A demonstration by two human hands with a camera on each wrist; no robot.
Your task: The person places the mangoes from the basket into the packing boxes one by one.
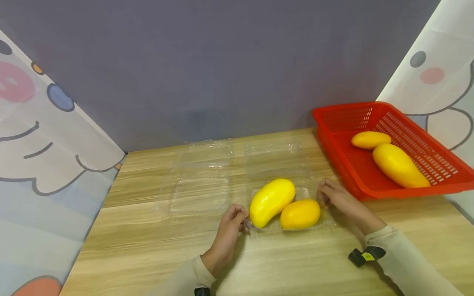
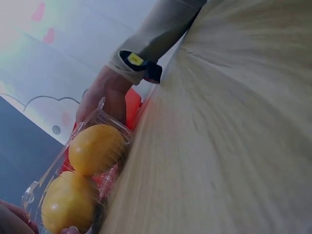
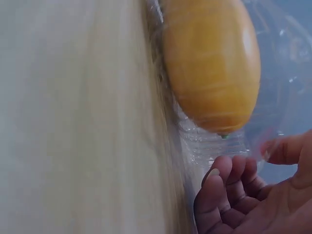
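Note:
Two yellow mangoes lie side by side in the base of a clear plastic clamshell box (image 1: 303, 192): a longer, tilted mango (image 1: 272, 202) on the left and a smaller, deeper-yellow mango (image 1: 300, 214) on the right. The box's clear lid (image 1: 275, 158) is folded open toward the wall. At the box's left front corner, my left hand (image 1: 230, 224) pinches the rim. My right hand (image 1: 338, 201) grips the opposite side; the right wrist view shows its thumb and curled fingers (image 3: 214, 195) at the ribbed end wall, just below the mango tip.
Left of it, a second clear clamshell box (image 1: 200, 195) lies open on the wooden table (image 1: 140, 246). A red plastic basket (image 1: 344, 164) at the right holds two more mangoes (image 1: 400, 165). A grey wall (image 1: 222, 74) stands behind.

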